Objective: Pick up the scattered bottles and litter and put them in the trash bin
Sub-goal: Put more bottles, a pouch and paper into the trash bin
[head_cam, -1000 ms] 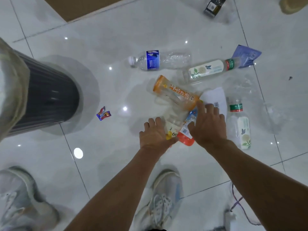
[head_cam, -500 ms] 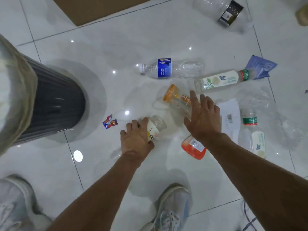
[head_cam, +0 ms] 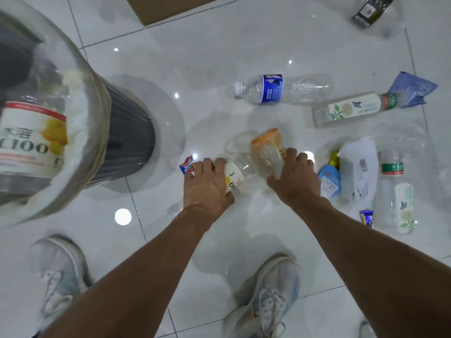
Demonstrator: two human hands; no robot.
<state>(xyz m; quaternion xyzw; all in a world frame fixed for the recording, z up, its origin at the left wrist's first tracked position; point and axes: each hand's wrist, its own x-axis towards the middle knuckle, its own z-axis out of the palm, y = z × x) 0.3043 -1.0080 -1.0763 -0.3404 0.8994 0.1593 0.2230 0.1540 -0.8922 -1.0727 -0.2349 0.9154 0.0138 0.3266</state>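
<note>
My left hand [head_cam: 206, 185] grips a clear bottle with a yellow-fruit label [head_cam: 238, 175], lifted off the white floor. My right hand [head_cam: 294, 178] holds a clear bottle with an orange cap end [head_cam: 267, 150]. The grey ribbed trash bin [head_cam: 127, 132] with a clear liner stands at the left; a similar yellow-label bottle [head_cam: 31, 140] lies inside it. On the floor lie a blue-label bottle [head_cam: 280, 90], a white floral-label bottle [head_cam: 351, 109], another floral bottle [head_cam: 397, 191], a blue pouch-like bottle [head_cam: 329, 176], a paper slip [head_cam: 358, 167] and candy wrappers [head_cam: 187, 165], [head_cam: 366, 217].
A blue plastic bag [head_cam: 410, 89] lies at the right, a dark-label clear bottle [head_cam: 373, 13] at the top right, and brown cardboard [head_cam: 168, 6] at the top. My two pale sneakers [head_cam: 58, 269], [head_cam: 268, 296] stand on the tiles below my arms.
Both hands have closed on bottles and lifted them: the left took the yellow-label bottle, the right the orange-capped one. The view shifted so the bin's opening now shows.
</note>
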